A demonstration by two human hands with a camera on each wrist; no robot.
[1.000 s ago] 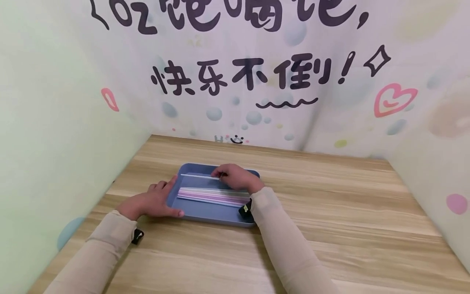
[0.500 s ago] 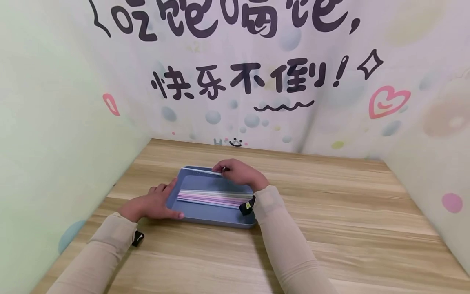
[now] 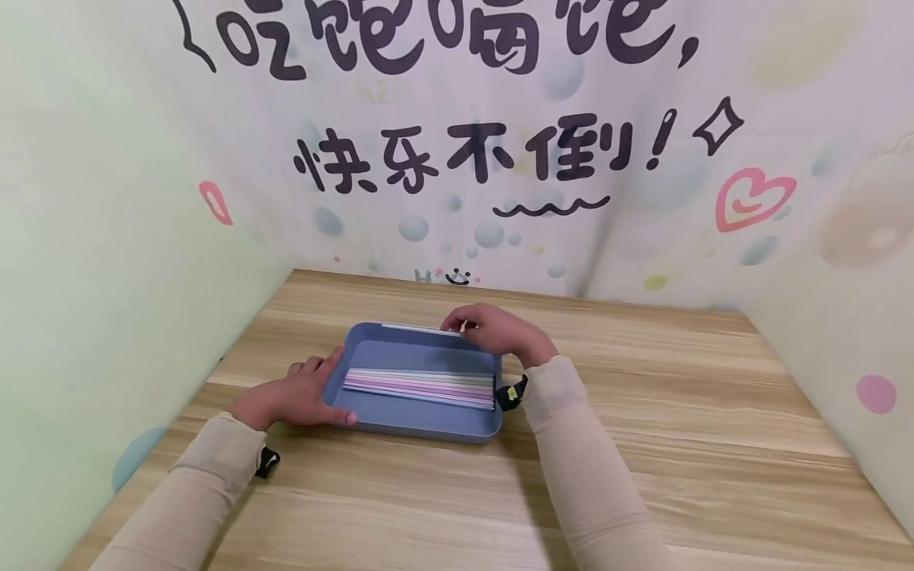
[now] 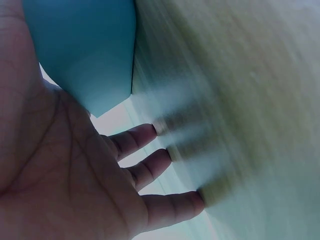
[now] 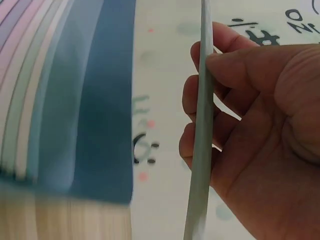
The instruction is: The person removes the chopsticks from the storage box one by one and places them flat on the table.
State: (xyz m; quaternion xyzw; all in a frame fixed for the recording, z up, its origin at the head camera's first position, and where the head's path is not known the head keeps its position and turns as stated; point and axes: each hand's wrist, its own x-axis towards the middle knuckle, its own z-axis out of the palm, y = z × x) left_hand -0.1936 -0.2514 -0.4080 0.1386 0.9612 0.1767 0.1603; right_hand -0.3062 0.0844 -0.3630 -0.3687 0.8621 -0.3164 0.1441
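1. The right hand [image 3: 493, 327] has its grip together, thumb and fingers pinching one pale stick [image 3: 417, 327].
2. In the head view that stick lines up with the far rim of the tray [image 3: 421, 432]; the right wrist view shows a gap between them, so it is held clear.
3. The pinch is near one end, so the long free part could swing or dip and knock the rim if the wrist turns.
4. The left hand [image 3: 300, 396] has its grip apart, spread at the tray's left end; should it lift, a bump might slide the tray across the desk [image 3: 678, 396].
5. The other sticks [image 3: 421, 387] lie loose side by side in the tray; a jolt could fan them out.
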